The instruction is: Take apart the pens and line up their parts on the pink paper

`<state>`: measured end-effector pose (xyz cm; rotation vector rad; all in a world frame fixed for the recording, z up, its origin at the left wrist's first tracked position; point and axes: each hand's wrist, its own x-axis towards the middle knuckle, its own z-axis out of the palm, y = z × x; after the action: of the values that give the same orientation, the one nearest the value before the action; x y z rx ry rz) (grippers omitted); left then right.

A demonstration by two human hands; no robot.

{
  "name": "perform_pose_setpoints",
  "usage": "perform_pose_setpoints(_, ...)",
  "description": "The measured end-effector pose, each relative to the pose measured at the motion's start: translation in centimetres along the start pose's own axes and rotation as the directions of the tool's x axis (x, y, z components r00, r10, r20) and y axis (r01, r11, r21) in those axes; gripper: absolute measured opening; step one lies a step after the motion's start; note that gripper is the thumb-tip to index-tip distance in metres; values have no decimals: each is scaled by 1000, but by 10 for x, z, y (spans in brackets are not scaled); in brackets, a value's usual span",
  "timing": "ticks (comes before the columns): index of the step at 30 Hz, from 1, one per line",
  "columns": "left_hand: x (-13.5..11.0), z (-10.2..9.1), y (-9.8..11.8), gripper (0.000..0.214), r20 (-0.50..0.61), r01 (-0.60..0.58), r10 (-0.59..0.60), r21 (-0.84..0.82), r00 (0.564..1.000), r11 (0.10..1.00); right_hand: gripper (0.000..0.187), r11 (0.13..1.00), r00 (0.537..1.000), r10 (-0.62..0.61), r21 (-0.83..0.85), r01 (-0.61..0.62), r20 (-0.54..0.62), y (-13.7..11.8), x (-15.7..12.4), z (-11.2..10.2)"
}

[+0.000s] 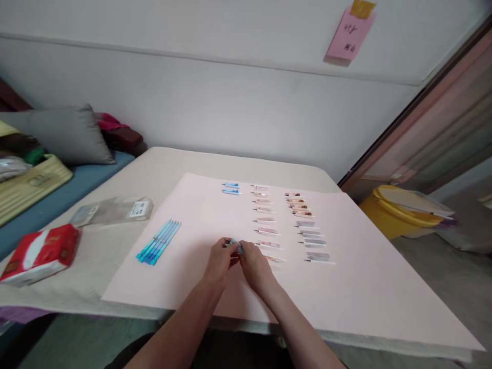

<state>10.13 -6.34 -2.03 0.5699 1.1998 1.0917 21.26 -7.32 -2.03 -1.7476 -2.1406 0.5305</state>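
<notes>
My left hand (221, 259) and my right hand (253, 261) meet at the middle of the pink sheet (207, 292). Fingers of both are closed round a small light blue pen (239, 247), most of it hidden by them. To the left lies a bundle of several blue pens (159, 242), side by side. Two blue pens (230, 191) rest at the back, each beside a thin refill. A column of pale and pinkish pens (266, 231) runs just right of my right hand. Further right, brown pens (301, 207) lie above grey pens (313, 242) in another column.
Left on the table sit a red tissue pack (42, 253) and a clear plastic bag (115, 210) with a label. A grey cushion (77, 136) stands beyond them. The wall (215, 102) closes off the back; a yellow bin (395, 212) stands right of the table.
</notes>
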Motion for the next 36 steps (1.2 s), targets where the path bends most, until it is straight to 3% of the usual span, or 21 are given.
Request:
perform_pose_setpoints(5, 1, -4, 7, 21, -6, -2, 1, -70, 1000, 998, 19, 999, 995, -46, 4, 46, -86, -3, 9, 18)
perform_pose_setpoints(10, 6, -11, 20, 24, -109, 2, -25, -210, 994, 978, 16, 980, 984, -154, -138, 141, -88, -12, 36, 26)
perform_pose_setpoints(15, 9, -20, 38, 31, -221, 14, -92, -331, 971, 943, 19, 895, 977, -202, -417, 159, -62, -7, 99, 22)
perform_pose_setpoints(21, 8, -28, 52, 26, -163, 34, -100, -367, 982, 930, 23, 849, 979, -199, -505, 155, -34, 6, 184, 25)
perform_pose_setpoints(25, 10, -31, 56, 24, -153, 62, -131, -389, 980, 919, 25, 827, 984, -178, -545, 135, -26, 13, 219, 34)
perform_pose_setpoints(30, 11, -36, 59, 22, -140, 59, -126, -408, 982, 911, 27, 808, 985, -172, -576, 125, -27, 21, 237, 42)
perform_pose_setpoints(36, 11, -38, 61, 21, -125, 73, -137, -419, 983, 905, 27, 790, 978, -204, -596, 144, -34, 25, 232, 42)
